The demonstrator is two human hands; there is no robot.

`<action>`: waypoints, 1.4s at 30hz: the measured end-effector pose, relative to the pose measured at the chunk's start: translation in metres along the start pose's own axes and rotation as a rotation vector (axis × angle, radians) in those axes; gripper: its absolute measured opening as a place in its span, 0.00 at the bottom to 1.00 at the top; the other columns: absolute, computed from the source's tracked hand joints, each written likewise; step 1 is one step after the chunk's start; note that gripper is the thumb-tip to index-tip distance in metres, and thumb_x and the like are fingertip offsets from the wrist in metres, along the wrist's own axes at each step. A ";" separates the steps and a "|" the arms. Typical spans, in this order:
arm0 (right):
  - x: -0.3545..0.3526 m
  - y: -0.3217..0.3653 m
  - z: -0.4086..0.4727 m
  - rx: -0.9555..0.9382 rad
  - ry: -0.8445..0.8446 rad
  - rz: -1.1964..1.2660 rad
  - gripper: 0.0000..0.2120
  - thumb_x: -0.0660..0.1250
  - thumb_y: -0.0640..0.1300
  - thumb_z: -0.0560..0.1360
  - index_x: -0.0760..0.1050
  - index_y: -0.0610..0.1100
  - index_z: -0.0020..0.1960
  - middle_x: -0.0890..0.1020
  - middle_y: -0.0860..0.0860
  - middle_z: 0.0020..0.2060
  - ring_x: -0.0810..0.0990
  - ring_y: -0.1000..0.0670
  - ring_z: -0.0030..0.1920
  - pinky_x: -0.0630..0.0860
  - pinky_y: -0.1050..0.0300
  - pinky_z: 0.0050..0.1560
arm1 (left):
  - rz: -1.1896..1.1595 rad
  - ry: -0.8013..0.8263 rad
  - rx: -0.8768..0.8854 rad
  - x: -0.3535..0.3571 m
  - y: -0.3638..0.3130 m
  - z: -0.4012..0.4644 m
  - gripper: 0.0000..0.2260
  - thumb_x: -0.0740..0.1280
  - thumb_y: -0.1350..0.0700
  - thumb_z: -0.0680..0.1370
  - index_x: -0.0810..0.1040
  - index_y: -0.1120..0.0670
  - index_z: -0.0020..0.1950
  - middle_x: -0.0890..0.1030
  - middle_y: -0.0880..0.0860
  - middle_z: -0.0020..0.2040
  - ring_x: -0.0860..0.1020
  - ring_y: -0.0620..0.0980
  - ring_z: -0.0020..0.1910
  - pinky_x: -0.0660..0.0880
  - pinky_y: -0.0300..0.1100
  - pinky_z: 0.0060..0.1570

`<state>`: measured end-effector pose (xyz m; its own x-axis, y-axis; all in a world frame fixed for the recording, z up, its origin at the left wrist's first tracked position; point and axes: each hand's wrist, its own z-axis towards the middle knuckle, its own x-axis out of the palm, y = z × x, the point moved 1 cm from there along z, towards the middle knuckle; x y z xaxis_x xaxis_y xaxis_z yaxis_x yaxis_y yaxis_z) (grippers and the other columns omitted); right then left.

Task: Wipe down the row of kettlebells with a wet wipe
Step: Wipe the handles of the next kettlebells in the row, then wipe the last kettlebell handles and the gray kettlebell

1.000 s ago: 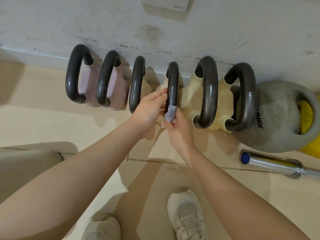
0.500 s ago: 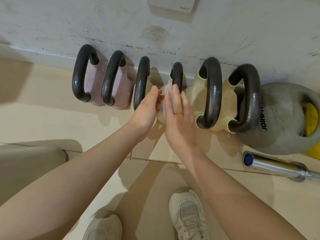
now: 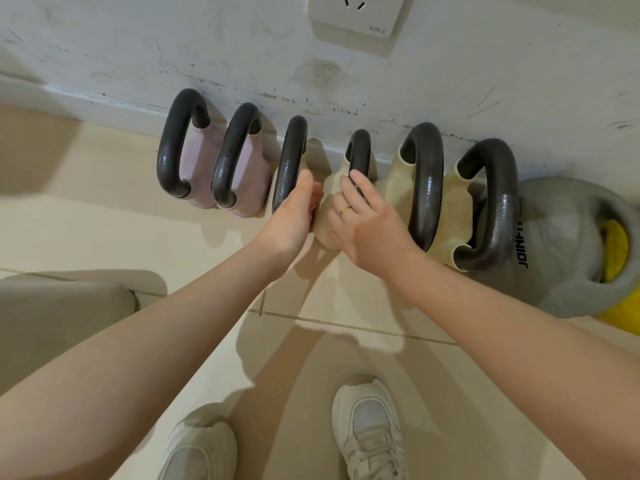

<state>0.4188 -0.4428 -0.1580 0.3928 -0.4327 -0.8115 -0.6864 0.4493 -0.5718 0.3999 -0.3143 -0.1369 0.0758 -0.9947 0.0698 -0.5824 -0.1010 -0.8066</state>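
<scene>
Scuffed white wall (image 3: 485, 64) above beige tiled floor (image 3: 86, 202), kettlebells (image 3: 426, 188) rowed along skirting, left hand (image 3: 291, 216) flat against cream bell (image 3: 325, 223), right hand (image 3: 367, 220) spread over it, wet wipe hidden, grip indeterminable.

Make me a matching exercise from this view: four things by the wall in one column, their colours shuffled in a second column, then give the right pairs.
Things:
1. leftmost kettlebell body
2. kettlebell body under the right hand
3. big kettlebell marked JOIN-IT
4. ring on the right hand

Colours:
A. grey
B. gold
C. pink
D. cream

Pairs: 1-C, 2-D, 3-A, 4-B
</scene>
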 end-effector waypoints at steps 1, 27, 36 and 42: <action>0.003 0.006 -0.005 -0.044 0.026 -0.010 0.18 0.51 0.43 0.75 0.78 0.42 0.54 0.81 0.44 0.54 0.74 0.41 0.63 0.54 0.45 0.72 | -0.005 -0.006 -0.006 0.001 0.000 0.000 0.26 0.46 0.42 0.81 0.67 0.56 0.71 0.70 0.51 0.70 0.68 0.44 0.68 0.61 0.36 0.66; -0.024 -0.018 0.037 1.495 -0.072 2.375 0.16 0.52 0.49 0.82 0.61 0.47 0.68 0.74 0.49 0.54 0.73 0.51 0.50 0.71 0.58 0.50 | -0.067 -0.143 -0.074 0.019 -0.006 0.013 0.23 0.49 0.40 0.80 0.75 0.56 0.51 0.78 0.52 0.45 0.78 0.49 0.44 0.79 0.44 0.47; -0.018 0.027 0.014 1.343 -0.137 2.131 0.14 0.49 0.52 0.82 0.71 0.47 0.53 0.77 0.52 0.45 0.76 0.50 0.49 0.69 0.64 0.45 | -0.056 -0.185 -0.058 0.024 0.000 0.003 0.25 0.49 0.41 0.81 0.73 0.58 0.61 0.78 0.53 0.51 0.78 0.49 0.52 0.76 0.43 0.52; -0.021 0.011 0.028 1.461 -0.084 2.158 0.21 0.47 0.56 0.81 0.73 0.47 0.59 0.79 0.50 0.48 0.77 0.49 0.51 0.71 0.57 0.50 | -0.030 -0.145 -0.028 0.025 0.004 -0.004 0.27 0.48 0.40 0.80 0.73 0.58 0.63 0.79 0.51 0.52 0.78 0.47 0.50 0.74 0.46 0.58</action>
<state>0.4199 -0.4071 -0.1506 0.1632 0.9811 -0.1037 0.5552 -0.0044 0.8317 0.3962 -0.3393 -0.1355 0.2084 -0.9780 0.0064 -0.6006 -0.1331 -0.7884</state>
